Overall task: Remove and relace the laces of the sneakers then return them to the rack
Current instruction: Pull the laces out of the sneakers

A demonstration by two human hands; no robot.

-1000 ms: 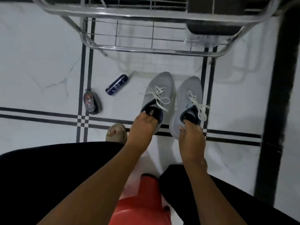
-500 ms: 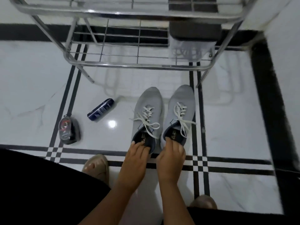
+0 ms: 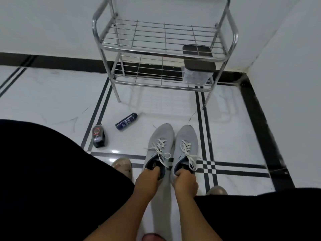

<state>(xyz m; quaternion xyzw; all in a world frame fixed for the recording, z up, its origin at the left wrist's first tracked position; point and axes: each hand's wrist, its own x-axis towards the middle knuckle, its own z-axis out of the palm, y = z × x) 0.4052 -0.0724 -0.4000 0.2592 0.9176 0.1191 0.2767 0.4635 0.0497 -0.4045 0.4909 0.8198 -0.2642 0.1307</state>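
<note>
Two grey sneakers with white laces stand side by side on the tiled floor, toes toward the rack. My left hand (image 3: 147, 181) grips the heel collar of the left sneaker (image 3: 160, 141), fingers curled into its opening. My right hand (image 3: 185, 182) grips the heel collar of the right sneaker (image 3: 187, 141) the same way. Both shoes are laced, with loose bow ends lying across their tongues. The steel wire rack (image 3: 165, 53) stands against the wall beyond the shoes, its two shelves bare on the left and middle.
A clear container with a dark lid (image 3: 198, 72) sits on the rack's lower shelf at right. A dark blue can (image 3: 126, 121) and a small black-and-red object (image 3: 98, 136) lie on the floor left of the shoes. My feet in beige footwear (image 3: 122, 166) flank the sneakers.
My view has tilted up, so the whole rack shows now. My fingers have curled into the sneakers' heel openings, and the shoes sit slightly farther right on the floor.
</note>
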